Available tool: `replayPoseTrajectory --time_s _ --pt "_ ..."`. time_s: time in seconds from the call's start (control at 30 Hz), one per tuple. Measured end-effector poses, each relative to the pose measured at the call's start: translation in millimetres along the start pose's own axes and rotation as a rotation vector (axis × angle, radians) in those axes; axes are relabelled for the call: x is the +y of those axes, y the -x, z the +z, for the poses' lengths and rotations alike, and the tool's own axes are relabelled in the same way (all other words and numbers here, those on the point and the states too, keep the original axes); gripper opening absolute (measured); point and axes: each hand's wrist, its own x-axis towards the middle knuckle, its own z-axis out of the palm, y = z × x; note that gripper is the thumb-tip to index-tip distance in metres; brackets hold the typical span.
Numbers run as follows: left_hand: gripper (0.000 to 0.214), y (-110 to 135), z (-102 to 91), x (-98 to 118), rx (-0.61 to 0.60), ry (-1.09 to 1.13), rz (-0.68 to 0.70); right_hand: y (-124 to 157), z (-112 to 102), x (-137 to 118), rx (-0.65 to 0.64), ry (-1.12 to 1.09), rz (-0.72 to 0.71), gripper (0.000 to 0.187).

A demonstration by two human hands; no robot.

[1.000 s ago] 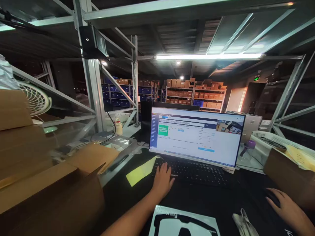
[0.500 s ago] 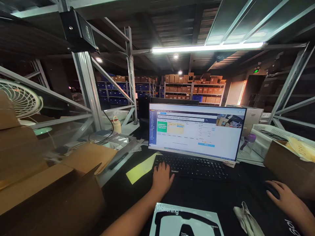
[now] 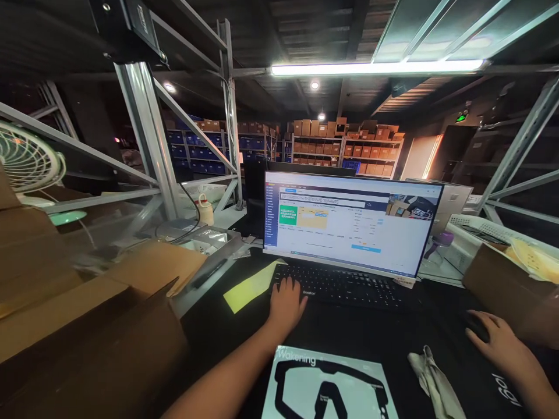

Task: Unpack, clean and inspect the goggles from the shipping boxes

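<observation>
The left hand is resting open, fingers spread on the black keyboard below the monitor. The right hand is cupping a dark mouse. Typing one-handed without looking down, it is risking a wrong key.

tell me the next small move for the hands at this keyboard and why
Probably a short nudge of the mouse under the right hand, then a click: the monitor shows an open form, and the left hand already rests on the keyboard, ready to type.
</observation>
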Motion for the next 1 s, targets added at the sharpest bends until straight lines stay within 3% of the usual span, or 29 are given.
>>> replayPoseTrajectory --time_s 0.07,0.13,0.2,0.27,0.33,0.43,0.5,0.57,0.67,0.77,0.9,1.0 --pt "0.047 0 0.3 0 0.005 0.015 0.005 -1 -10 -4 -0.007 -0.005 0.030 0.046" --pt "0.046 0 0.2 0 0.009 0.036 0.009 -6 -25 -24 0.093 0.042 0.037 0.049" --pt "0.044 0 0.2 0 0.013 0.063 0.010 -12 -38 -66 0.198 0.088 -0.016 0.045" --pt "0.040 -1 1.2 -2 0.021 0.096 0.010 -16 -43 -129 0.169 0.085 -0.084 0.039" --pt "0.038 -4 3.7 -6 0.030 0.134 0.004 -13 -35 -203 0.013 -0.024 -0.203 0.032" --pt "0.038 -8 9.6 -16 0.045 0.188 -0.014 2 -1 -310 -0.352 -0.183 -0.503 0.028" --pt "0.037 -10 13.0 -23 0.057 0.212 -0.029 12 28 -362 -0.519 -0.217 -0.653 0.032" --pt "0.034 -11 14.6 -29 0.073 0.221 -0.042 18 58 -395 -0.558 -0.171 -0.705 0.034" --pt "0.033 -11 14.2 -33 0.106 0.216 -0.066 20 93 -418 -0.518 -0.099 -0.685 0.040" --pt "0.038 -11 13.5 -31 0.139 0.207 -0.103 20 113 -424 -0.456 -0.076 -0.617 0.044" --pt "0.041 -13 14.9 -27 0.144 0.203 -0.136 24 120 -424 -0.385 -0.030 -0.500 0.041" --pt "0.036 -14 15.4 -27 0.118 0.191 -0.120 28 119 -422 -0.383 0.009 -0.509 0.040"
